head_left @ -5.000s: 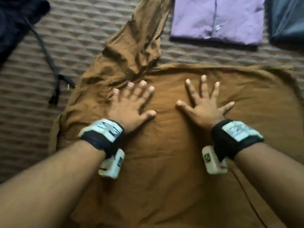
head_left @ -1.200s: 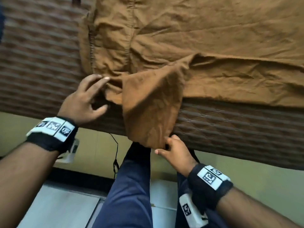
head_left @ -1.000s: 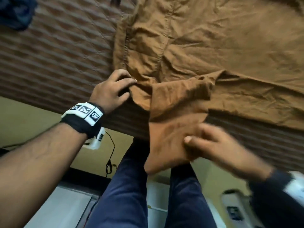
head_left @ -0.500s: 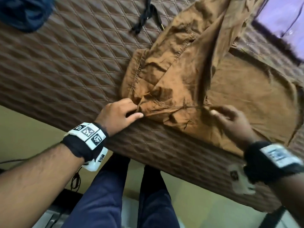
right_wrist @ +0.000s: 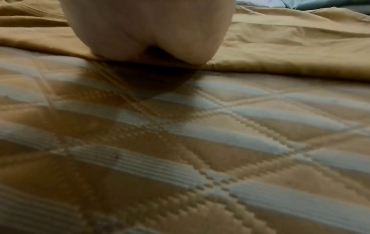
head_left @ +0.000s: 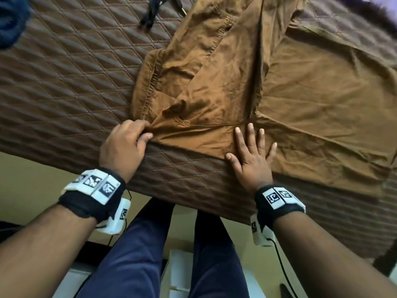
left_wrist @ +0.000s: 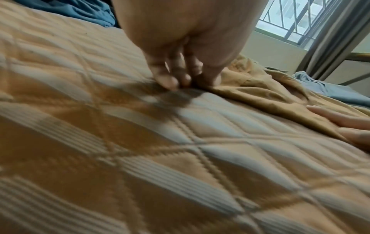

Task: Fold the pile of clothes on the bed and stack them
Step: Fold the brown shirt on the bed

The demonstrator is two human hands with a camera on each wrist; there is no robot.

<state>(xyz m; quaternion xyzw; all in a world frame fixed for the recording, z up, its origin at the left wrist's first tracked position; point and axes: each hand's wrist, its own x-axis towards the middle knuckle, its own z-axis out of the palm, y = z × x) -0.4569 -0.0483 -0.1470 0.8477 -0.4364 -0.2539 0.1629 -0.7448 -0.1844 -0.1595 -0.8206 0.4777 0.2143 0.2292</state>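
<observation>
brown shirt (head_left: 300, 100) lies on bed (head_left: 71, 87) near front edge, approx. half folded: left side w/ sleeve turned inward. left hand (head_left: 123, 148) pinches the hem corner; right hand (head_left: 253, 155) flat, fingers straight, pressing the fold. remaining: right side fold, final folds, stacking.

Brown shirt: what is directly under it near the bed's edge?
The brown shirt lies on the quilted bedspread, pressed flat by the right hand. Anything beneath its folded layers is covered.
</observation>
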